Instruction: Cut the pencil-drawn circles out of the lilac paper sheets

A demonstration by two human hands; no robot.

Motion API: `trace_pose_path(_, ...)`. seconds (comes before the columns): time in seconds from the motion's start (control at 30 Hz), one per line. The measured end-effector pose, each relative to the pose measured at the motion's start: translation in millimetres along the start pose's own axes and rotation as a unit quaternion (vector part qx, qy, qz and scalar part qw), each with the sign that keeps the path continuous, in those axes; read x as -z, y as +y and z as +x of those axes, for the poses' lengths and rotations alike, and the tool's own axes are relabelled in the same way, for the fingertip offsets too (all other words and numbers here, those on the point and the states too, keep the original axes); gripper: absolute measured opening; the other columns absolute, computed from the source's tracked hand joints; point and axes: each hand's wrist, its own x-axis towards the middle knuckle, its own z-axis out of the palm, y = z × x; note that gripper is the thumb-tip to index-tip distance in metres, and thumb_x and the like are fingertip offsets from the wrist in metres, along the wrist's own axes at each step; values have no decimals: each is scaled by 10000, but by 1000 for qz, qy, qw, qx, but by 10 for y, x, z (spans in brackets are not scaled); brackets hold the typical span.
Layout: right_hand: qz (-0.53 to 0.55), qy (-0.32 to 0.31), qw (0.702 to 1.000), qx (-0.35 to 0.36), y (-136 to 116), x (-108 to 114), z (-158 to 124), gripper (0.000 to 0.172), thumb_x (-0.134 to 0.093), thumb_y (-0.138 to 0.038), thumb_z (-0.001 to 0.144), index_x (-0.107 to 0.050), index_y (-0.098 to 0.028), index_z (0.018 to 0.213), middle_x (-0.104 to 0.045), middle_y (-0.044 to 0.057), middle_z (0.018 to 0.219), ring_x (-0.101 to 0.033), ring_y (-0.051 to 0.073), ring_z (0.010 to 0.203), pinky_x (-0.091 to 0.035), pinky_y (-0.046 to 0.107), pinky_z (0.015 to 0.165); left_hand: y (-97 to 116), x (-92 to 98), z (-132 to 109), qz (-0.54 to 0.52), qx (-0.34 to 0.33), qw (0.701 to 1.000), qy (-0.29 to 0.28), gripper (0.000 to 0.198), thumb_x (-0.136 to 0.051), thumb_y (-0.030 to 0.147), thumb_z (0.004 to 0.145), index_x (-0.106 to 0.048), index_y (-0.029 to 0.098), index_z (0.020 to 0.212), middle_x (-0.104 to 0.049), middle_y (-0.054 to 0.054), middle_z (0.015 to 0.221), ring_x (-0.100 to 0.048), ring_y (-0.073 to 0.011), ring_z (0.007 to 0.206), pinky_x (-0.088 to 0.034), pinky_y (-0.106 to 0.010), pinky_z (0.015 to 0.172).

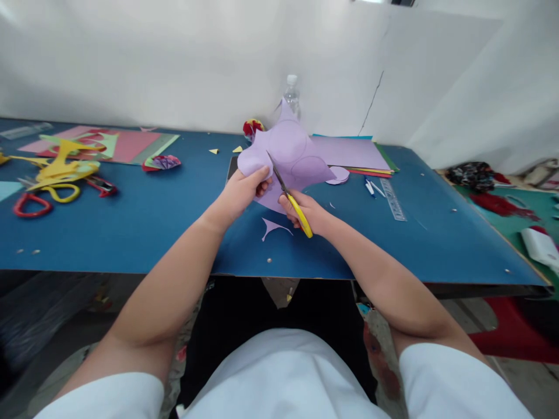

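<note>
My left hand (253,184) pinches the left side of a purple paper sheet (293,144), which is held up above the blue table. Round outlines are drawn on the sheet, and its edges are cut in curves. In my right hand (301,210) is a pair of scissors (302,216) with yellow and red handles. Their blades reach up to the paper beside my left fingers. Below my hands a thin curved purple scrap (275,227) lies on the table. To the right, partly behind the sheet, rests a purple paper circle (338,175).
Red- and yellow-handled scissors (34,205) and yellow paper offcuts (65,166) lie at left, near coloured sheets (131,146). A clear bottle (292,93) stands by the wall. At right are stacked papers (353,152), pens (371,187) and a ruler (393,199).
</note>
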Motion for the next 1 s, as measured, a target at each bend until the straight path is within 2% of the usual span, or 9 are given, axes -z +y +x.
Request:
trace_pose_path(0.17,47,-17,998,-25,13,-32,23,678,-719,-911,945,-520,-265,981,-491,-70,692,-492,123,562,-433,255,481,-7,16,-13,6,-4,1000,-26,360,-670,204,1043,-666,177,684,-576,6,648,-506,-109,576,-418,-239,589)
trace_pose_path(0.47,75,-8,997,-30,10,-66,31,564,-699,-799,1045,-544,-261,981,-441,-83,629,-459,117,525,-421,225,454,-36,30,31,-15,13,1000,-12,310,-716,225,988,-684,175,684,-600,-9,662,-523,-114,583,-420,-240,579)
trace_pose_path(0.8,74,4,997,-35,-47,-59,5,691,-739,-919,934,-551,-255,965,-482,-70,670,-497,116,557,-431,227,458,-32,39,44,7,3,1000,-8,283,-753,249,934,-676,183,670,-594,-11,635,-510,-123,571,-408,-250,563)
trace_pose_path(1.0,76,10,996,-37,-66,-66,7,606,-750,-819,1003,-555,-247,954,-502,-54,719,-521,116,590,-442,224,473,-19,43,33,10,9,1000,-10,270,-756,236,932,-691,173,678,-588,-6,637,-508,-114,566,-414,-247,571)
